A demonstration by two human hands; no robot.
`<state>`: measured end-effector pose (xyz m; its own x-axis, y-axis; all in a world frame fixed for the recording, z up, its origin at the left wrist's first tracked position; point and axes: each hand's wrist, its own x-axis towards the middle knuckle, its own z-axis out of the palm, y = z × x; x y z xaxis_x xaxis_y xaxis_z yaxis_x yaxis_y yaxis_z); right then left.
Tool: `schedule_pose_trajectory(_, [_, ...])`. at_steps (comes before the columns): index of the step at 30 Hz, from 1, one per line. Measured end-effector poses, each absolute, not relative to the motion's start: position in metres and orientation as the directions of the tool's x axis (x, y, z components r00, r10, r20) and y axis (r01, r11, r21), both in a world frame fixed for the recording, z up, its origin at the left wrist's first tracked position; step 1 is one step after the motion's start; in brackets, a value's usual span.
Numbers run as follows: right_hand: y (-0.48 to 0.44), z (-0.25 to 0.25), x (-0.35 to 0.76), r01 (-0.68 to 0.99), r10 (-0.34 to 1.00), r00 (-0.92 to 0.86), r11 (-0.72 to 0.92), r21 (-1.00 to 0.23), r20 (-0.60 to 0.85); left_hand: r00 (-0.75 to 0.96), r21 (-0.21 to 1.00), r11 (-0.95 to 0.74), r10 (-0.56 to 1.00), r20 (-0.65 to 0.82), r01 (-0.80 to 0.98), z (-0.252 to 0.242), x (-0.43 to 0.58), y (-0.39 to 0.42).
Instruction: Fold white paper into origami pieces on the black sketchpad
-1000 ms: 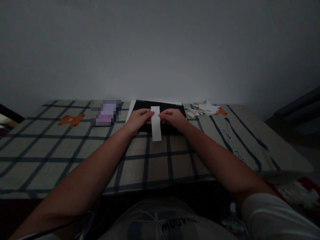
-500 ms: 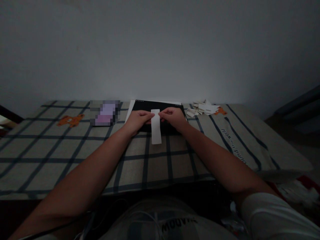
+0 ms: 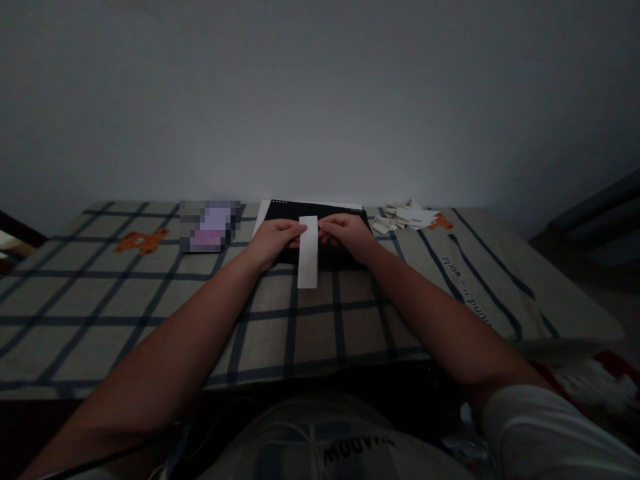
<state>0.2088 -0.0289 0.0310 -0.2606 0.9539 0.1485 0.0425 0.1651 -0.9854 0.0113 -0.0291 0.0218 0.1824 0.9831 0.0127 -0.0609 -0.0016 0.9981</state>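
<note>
A white paper strip hangs lengthwise between my hands, its lower end reaching toward me past the edge of a black folder or notebook. On its left side, my left hand pinches the strip near the top, thumb over the paper. My right hand is closed in a pinch at the strip's right edge, with its fingertips against the paper. Both hands are above the black folder, which lies on some white sheets and is partly hidden by them.
Right of the folder lies a pile of small paper pieces. A phone-like object, blurred by pixelation, lies to the left. A checked cloth covers the table, and a wall stands directly behind it.
The paper strip has shifted slightly left, and its lower end has swung left so it hangs straighter. Both hands have moved only a little, still at the strip.
</note>
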Motion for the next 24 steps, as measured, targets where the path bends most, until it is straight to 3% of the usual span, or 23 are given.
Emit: schedule_pose_trajectory(24, [-0.0275, 0.0245, 0.2080, 0.079, 0.947, -0.289, 0.172, -0.982, 0.143, 0.204, 1.000, 0.002, 0.979, -0.001, -0.003, 0.0243, 0.0162, -0.0350])
